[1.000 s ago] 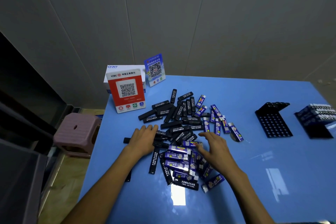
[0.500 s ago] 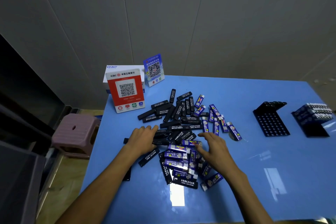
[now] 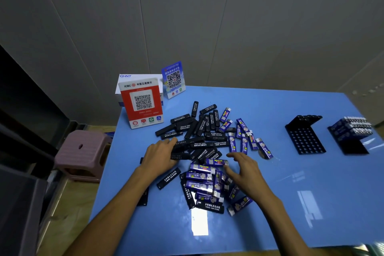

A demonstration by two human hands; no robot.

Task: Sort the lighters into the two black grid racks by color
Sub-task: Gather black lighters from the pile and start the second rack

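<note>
A heap of black lighters (image 3: 204,125) lies in the middle of the blue table (image 3: 270,210), with blue lighters (image 3: 202,176) mixed in at its near and right sides. My left hand (image 3: 160,157) rests flat on black lighters at the heap's left edge. My right hand (image 3: 246,171) has its fingers spread over the near blue lighters and holds nothing. To the right stands a black grid rack (image 3: 304,139) with a few black lighters along its top row. Further right, a second rack (image 3: 353,147) holds several blue lighters in its upper rows.
A red QR-code stand (image 3: 143,104), a white box (image 3: 137,77) behind it and a blue QR-code stand (image 3: 174,79) occupy the table's far left corner. A pink stool (image 3: 83,151) sits on the floor to the left. One black lighter (image 3: 144,197) lies at the table's left edge.
A black lighter near my left hand has swung from upright to slanted. Both hands have stayed on the heap with only small shifts.
</note>
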